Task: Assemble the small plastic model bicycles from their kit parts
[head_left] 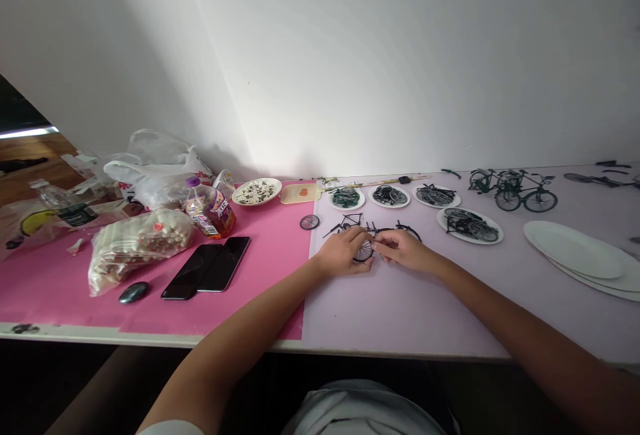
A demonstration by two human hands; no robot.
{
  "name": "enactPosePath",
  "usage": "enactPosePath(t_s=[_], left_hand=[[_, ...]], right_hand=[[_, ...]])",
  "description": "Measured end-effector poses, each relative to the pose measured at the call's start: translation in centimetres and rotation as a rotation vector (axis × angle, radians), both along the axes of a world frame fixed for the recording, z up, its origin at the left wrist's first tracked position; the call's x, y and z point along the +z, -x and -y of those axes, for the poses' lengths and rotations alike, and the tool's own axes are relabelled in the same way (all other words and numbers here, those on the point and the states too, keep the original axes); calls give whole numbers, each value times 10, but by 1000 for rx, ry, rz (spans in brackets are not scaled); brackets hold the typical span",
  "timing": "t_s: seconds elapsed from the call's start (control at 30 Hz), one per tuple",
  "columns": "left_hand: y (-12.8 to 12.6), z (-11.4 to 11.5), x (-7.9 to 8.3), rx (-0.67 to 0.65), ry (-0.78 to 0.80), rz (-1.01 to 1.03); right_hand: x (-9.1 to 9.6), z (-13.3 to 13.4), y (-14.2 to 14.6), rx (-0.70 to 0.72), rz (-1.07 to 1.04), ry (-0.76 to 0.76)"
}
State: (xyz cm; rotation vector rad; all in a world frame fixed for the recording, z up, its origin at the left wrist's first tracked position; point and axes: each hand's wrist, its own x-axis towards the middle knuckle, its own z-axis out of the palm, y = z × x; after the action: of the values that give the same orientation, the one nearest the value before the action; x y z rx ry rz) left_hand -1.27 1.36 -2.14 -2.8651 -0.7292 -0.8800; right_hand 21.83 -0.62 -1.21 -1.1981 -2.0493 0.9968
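Note:
My left hand (346,251) and my right hand (400,248) meet over the lilac part of the table. Between them is a small black spoked model-bicycle wheel (363,249). The fingers of my left hand curl round its left side and rim. My right thumb and forefinger pinch at its right edge, on a part too small to make out. Just behind the hands lie dark bicycle frame parts (353,219) and a curved black piece (409,229). Another loose wheel (309,221) rests to the left on the pink sheet.
Behind stand plates of parts, among them a plate (345,207) and a nearer plate (497,238). Assembled model bicycles (525,195) are at back right, stacked white plates (575,248) at right. Leftward are phones (223,265), a drink bottle (210,211) and a packed bag (137,241).

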Motion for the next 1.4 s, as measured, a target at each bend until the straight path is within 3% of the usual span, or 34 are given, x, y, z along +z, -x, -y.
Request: enactPosePath(t_s=[1.4], left_hand=[[0,-2,0,22,56,-26]], right_hand=[[8,7,2,-8,54,-28]])
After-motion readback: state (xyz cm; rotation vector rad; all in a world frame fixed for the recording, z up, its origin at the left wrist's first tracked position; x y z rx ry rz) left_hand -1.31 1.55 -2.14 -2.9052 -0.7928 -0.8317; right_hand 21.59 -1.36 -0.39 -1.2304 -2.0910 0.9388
